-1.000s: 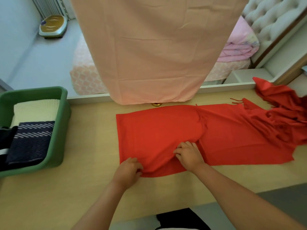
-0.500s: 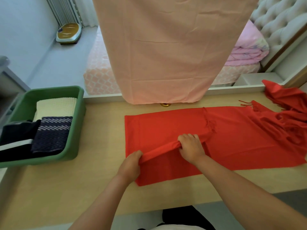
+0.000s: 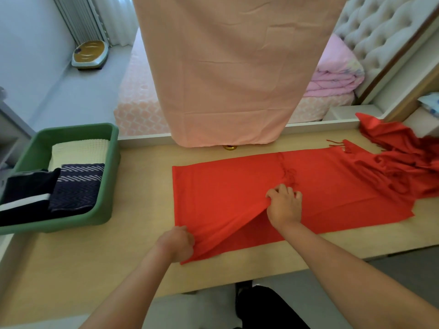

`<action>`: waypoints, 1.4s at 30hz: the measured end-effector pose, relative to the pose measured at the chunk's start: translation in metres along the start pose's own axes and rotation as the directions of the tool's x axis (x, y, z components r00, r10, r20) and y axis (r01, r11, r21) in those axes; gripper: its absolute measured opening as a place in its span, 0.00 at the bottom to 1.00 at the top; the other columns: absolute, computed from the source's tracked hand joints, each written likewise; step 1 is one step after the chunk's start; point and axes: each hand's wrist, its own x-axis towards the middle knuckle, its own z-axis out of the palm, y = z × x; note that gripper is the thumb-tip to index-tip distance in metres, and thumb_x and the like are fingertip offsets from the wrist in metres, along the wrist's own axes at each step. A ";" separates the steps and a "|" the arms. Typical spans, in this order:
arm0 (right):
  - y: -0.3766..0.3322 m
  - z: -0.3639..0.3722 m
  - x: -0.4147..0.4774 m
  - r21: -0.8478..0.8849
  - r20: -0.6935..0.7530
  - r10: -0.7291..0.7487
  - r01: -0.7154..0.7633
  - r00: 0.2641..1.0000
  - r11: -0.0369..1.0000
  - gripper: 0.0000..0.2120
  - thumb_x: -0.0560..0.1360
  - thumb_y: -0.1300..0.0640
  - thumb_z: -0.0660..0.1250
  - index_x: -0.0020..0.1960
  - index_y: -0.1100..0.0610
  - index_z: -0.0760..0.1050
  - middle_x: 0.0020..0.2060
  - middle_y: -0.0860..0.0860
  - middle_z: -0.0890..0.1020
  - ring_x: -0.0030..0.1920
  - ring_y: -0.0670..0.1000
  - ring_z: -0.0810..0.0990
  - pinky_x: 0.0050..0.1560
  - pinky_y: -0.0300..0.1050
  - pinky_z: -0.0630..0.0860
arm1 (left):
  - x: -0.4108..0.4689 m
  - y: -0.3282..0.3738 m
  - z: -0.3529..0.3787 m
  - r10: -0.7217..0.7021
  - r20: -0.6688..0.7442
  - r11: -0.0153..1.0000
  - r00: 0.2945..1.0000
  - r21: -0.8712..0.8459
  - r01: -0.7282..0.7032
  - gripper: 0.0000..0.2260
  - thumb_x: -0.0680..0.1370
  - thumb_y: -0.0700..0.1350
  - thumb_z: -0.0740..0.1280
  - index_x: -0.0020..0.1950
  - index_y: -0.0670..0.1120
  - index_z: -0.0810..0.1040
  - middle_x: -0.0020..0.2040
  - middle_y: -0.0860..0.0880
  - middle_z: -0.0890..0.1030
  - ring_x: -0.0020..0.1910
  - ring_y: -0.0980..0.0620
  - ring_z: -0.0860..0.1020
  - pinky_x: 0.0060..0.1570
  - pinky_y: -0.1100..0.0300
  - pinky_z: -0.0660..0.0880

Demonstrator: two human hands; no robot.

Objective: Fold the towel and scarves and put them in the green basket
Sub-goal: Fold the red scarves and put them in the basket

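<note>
Left hand (image 3: 177, 243) pinches red scarf (image 3: 225, 186) near edge; right hand (image 3: 283, 205) grips fold, apparently raised off table (image 3: 95, 269).

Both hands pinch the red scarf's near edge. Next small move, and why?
Probably carry that edge away and lay it along the far edge. The left hand and right hand each pinch the near edge of the red scarf, lifted off the table, while the far half lies flat, ready for a lengthwise fold.

Left of the scarf (image 3: 237, 191), open desk (image 3: 145, 186) reaches to the basket (image 3: 114, 167); behind the scarf a hanging cloth (image 3: 225, 79) bars the way to the bed (image 3: 140, 91).
</note>
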 end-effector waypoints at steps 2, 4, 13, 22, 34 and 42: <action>0.003 -0.007 0.001 0.077 -0.030 0.077 -0.075 0.997 0.994 0.12 0.70 0.58 0.66 0.50 0.45 0.81 0.49 0.50 0.78 0.51 0.56 0.76 0.54 0.55 0.65 | 0.002 0.010 -0.005 -0.029 0.021 0.992 0.999 0.124 0.027 0.19 0.78 0.48 0.54 0.65 0.49 0.77 0.64 0.47 0.75 0.66 0.47 0.71 0.62 0.53 0.71; 0.002 -0.009 0.003 0.148 -0.048 0.048 -0.040 0.998 0.988 0.11 0.71 0.56 0.65 0.51 0.46 0.80 0.50 0.50 0.78 0.52 0.56 0.76 0.54 0.55 0.67 | 0.009 0.022 -0.009 -0.097 0.002 0.975 0.995 0.203 0.095 0.21 0.77 0.54 0.54 0.65 0.48 0.77 0.65 0.46 0.77 0.65 0.45 0.73 0.60 0.52 0.70; -0.004 -0.009 0.018 0.164 0.005 -0.313 0.308 0.950 0.937 0.20 0.74 0.48 0.48 0.51 0.52 0.77 0.49 0.52 0.78 0.51 0.56 0.77 0.55 0.56 0.70 | 0.064 0.148 -0.041 0.085 -0.619 0.936 0.781 -0.220 -0.276 0.19 0.70 0.52 0.68 0.58 0.45 0.72 0.51 0.46 0.78 0.50 0.42 0.77 0.45 0.49 0.73; 0.040 0.000 0.039 -0.007 -0.007 -0.423 0.423 0.906 0.906 0.14 0.65 0.50 0.76 0.48 0.51 0.77 0.45 0.50 0.77 0.47 0.55 0.77 0.61 0.60 0.69 | 0.090 0.144 -0.033 0.051 -0.676 0.869 0.735 -0.332 -0.366 0.09 0.78 0.40 0.61 0.49 0.45 0.82 0.47 0.44 0.85 0.47 0.43 0.81 0.46 0.51 0.74; 0.094 -0.034 0.056 -0.029 -0.215 -0.422 0.426 0.881 0.904 0.16 0.69 0.59 0.55 0.39 0.49 0.81 0.40 0.48 0.78 0.43 0.55 0.76 0.59 0.57 0.65 | 0.072 0.153 -0.026 0.220 -0.545 0.771 0.809 -0.411 -0.486 0.16 0.79 0.40 0.65 0.63 0.54 0.81 0.56 0.56 0.83 0.55 0.60 0.79 0.55 0.71 0.71; 0.126 -0.028 0.005 -0.177 0.797 -0.077 0.354 0.599 0.918 0.23 0.72 0.46 0.62 0.66 0.41 0.76 0.67 0.47 0.75 0.70 0.54 0.68 0.72 0.66 0.51 | 0.075 0.165 -0.014 0.352 -0.049 0.833 0.935 -0.440 -0.337 0.14 0.76 0.49 0.70 0.62 0.51 0.82 0.56 0.57 0.83 0.50 0.62 0.78 0.54 0.67 0.72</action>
